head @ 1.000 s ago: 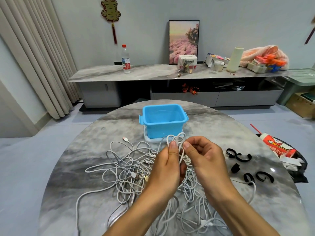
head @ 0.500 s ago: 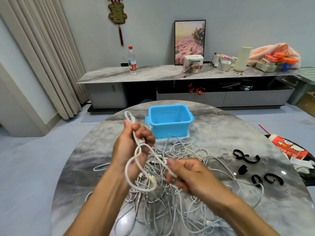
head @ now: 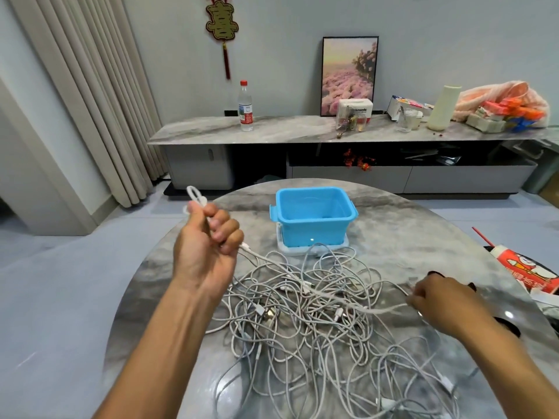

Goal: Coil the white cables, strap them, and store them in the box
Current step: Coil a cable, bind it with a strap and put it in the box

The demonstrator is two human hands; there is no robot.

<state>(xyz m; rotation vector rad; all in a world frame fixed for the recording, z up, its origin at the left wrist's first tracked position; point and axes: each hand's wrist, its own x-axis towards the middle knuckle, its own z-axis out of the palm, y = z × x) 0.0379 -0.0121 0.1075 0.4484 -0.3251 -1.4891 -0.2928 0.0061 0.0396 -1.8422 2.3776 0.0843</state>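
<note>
Snagging looked the main risk: the taut cable (head: 302,281) ran through the tangled pile (head: 317,322) lying between the hands, so pulling could tighten knots. The left hand (head: 205,252) was fisted around small loops; the right hand (head: 441,300) pinched the strand's other stretch. Cables looked thin, braided, limp. Beyond both hands sat the blue plastic box (head: 314,219), rectangular and glossy.

Two bare forearms in view, no sleeves visible up to frame edge. Left hand (head: 208,252): no glove, no ring, no watch or band at wrist; short fingernails on curled fingers. Right hand (head: 444,300): likewise bare, no jewellery seen, wrist uncovered; slightly blurred, nails not discernible.
</note>
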